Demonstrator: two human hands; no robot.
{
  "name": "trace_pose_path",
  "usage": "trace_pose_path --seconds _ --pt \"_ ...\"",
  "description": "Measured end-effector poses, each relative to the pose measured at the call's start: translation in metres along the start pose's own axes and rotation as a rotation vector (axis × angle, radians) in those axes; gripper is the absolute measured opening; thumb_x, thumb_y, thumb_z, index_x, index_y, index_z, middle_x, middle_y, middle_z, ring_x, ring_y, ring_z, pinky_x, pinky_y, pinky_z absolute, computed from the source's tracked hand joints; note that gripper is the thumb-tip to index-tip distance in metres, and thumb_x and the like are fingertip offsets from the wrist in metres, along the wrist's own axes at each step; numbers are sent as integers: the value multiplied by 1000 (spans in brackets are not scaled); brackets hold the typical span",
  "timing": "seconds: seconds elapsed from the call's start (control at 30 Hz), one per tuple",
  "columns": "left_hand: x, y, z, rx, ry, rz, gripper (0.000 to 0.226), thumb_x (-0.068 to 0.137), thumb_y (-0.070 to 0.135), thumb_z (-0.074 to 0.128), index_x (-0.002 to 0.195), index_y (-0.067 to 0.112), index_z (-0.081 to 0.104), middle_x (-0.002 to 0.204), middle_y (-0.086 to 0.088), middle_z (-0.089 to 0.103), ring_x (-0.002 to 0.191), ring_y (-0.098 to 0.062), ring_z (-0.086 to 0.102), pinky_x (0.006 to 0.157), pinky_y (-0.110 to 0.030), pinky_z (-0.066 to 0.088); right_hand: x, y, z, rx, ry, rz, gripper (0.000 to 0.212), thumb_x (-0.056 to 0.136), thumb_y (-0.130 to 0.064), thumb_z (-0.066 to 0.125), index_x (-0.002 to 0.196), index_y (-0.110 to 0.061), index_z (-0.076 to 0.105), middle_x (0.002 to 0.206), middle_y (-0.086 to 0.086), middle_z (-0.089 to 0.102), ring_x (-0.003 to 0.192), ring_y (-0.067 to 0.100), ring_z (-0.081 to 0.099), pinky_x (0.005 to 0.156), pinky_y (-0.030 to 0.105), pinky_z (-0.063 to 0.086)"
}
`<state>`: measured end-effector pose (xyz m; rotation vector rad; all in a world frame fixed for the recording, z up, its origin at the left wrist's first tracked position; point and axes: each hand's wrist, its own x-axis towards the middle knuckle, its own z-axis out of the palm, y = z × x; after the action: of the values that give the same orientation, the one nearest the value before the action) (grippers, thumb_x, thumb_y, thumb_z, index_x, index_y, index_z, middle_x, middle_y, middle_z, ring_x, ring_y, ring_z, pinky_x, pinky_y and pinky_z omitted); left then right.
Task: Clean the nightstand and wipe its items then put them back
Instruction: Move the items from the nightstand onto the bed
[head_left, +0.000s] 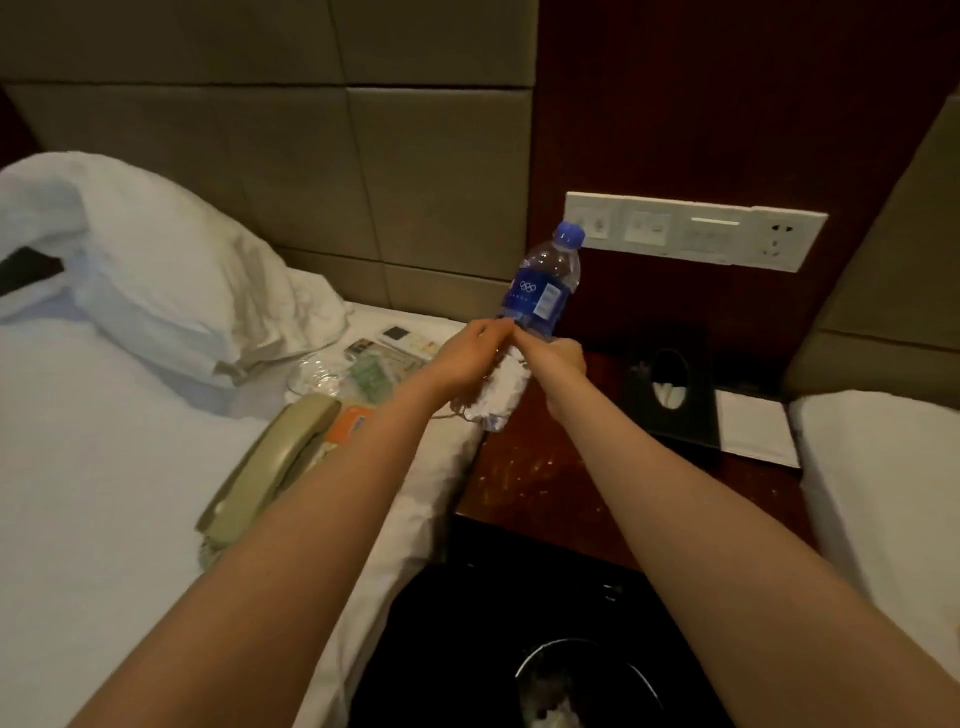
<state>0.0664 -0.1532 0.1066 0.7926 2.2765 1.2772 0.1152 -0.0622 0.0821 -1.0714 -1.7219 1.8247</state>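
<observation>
A clear water bottle (545, 280) with a blue cap and blue label is held tilted above the dark wooden nightstand (540, 483). My right hand (558, 358) grips its lower part. My left hand (467, 353) presses a crumpled white cloth (501, 395) against the bottle's base. On the nightstand stand a black tissue box (670, 384) and a white notepad (756, 428). On the white bed to the left lie a beige telephone (270, 462), a remote control (410, 338), a plastic bag (317, 374) and some cards (374, 374).
A white pillow (156, 280) lies on the bed at left. A white switch and socket panel (696, 231) is on the wall behind the nightstand. A black bin (587, 686) with white waste sits below. A second white bed (883, 493) borders the right.
</observation>
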Motion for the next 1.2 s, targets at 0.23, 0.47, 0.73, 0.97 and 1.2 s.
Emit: trace_pose_path --seconds 0.23,0.47,0.73,0.97,1.2 --pt "-44 -61 -96 -4 77 -128 53 85 27 65 132 15 43 114 -4 58 101 -20 59 92 -35 48 -33 1 113 70 -311 181 64 65 -42 79 113 -9 56 94 6 66 80 18 64 66 27 52" --pt "-73 -124 -158 349 347 -346 51 70 41 75 111 14 61 103 -4 65 90 -18 59 76 -27 44 -72 22 207 -37 -543 256 59 73 -43 72 118 -8 57 100 11 66 82 25 65 67 33 56" --pt "-96 -186 -208 419 425 -561 48 70 39 74 106 11 60 96 -7 61 83 -21 53 72 -28 40 -103 42 269 -44 -712 373 38 98 -28 44 129 -5 45 104 14 59 69 19 55 83 33 51" --pt "-90 -225 -220 529 368 -634 52 68 44 76 104 9 61 90 -4 58 80 -21 52 69 -28 40 -107 57 296 46 -705 522 46 99 -31 40 137 -4 37 133 16 50 119 29 53 88 32 46" --pt "-87 -259 -213 533 390 -690 52 71 37 76 111 7 60 94 -8 61 80 -20 53 70 -28 41 -93 61 286 216 -752 529 41 98 -17 41 137 -2 38 131 21 53 121 31 52 101 32 42"
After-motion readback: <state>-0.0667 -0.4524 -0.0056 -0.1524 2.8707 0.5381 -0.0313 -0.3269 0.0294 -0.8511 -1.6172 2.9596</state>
